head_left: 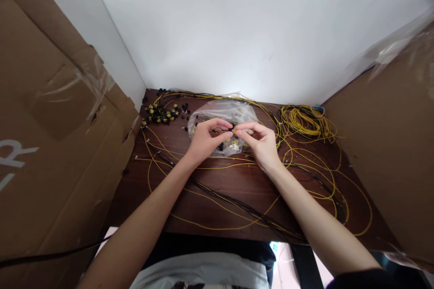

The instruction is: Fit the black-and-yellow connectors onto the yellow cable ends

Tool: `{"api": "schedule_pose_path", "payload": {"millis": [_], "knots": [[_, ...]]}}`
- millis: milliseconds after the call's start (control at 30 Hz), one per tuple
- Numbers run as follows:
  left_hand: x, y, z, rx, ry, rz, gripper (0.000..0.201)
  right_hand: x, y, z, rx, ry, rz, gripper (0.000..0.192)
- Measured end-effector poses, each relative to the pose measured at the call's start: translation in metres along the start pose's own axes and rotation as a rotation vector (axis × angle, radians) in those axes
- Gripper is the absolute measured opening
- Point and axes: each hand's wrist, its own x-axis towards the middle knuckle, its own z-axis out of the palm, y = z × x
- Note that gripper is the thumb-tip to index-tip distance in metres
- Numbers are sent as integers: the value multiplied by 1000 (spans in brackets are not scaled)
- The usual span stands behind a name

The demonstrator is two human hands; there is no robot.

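Note:
Both hands meet over a clear plastic bag (pixel 217 110) near the middle of the brown table (pixel 217 216). My left hand (pixel 210 137) pinches a small black and yellow part (pixel 233 130) between thumb and fingertips. From the other side, my right hand (pixel 259 140) closes its thumb and forefinger on the same part. Its exact kind is too small to make out, and the fingertips cover some of it. Small yellow and black pieces show through the bag beneath the hands.
A pile of small black and yellow parts (pixel 162 114) lies at the back left. Coiled yellow wire (pixel 305 122) sits at the back right. Loose yellow and black wires (pixel 233 201) cross the table. Cardboard stands at left (pixel 61 122) and right (pixel 389 144), with a white wall (pixel 230 31) behind.

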Motion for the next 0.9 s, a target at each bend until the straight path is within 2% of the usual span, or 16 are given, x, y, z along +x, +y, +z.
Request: {"api": "schedule_pose_path", "payload": {"millis": [467,900], "knots": [[-1,2,1,-137,-22,-78,20,1,2,-3,-43,7,39,15],[-1,0,0,-129,-23,-82,20,1,2,-4,-12,-6,39,10]]}}
